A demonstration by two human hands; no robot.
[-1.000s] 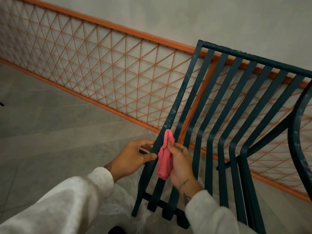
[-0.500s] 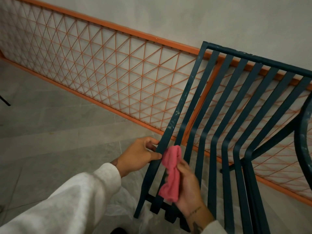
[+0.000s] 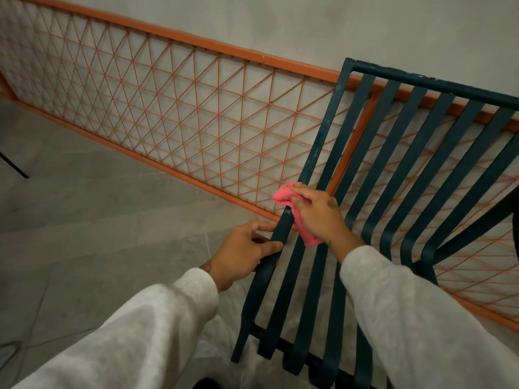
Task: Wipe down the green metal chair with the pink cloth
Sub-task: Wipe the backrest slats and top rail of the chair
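The dark green metal chair (image 3: 407, 153) is tipped, its slatted seat and back running from the lower middle up to the right. My left hand (image 3: 244, 254) grips the outermost left slat from the side, thumb over its front. Just above it, my right hand (image 3: 317, 214) presses the pink cloth (image 3: 286, 197) onto that same slat and the one next to it. The cloth is bunched under my palm, with one end poking out at the top left and another below my wrist.
An orange-framed lattice railing (image 3: 174, 113) runs along the pale wall behind the chair. Grey floor tiles (image 3: 84, 220) lie to the left. A thin black leg (image 3: 15, 167) shows at the far left edge. Crumpled clear plastic (image 3: 222, 346) lies under the chair's lower end.
My right hand has turned palm-down and slid the cloth up the left slats, from a vertical pinch to a flat press. The left hand has kept its grip on the outer slat.
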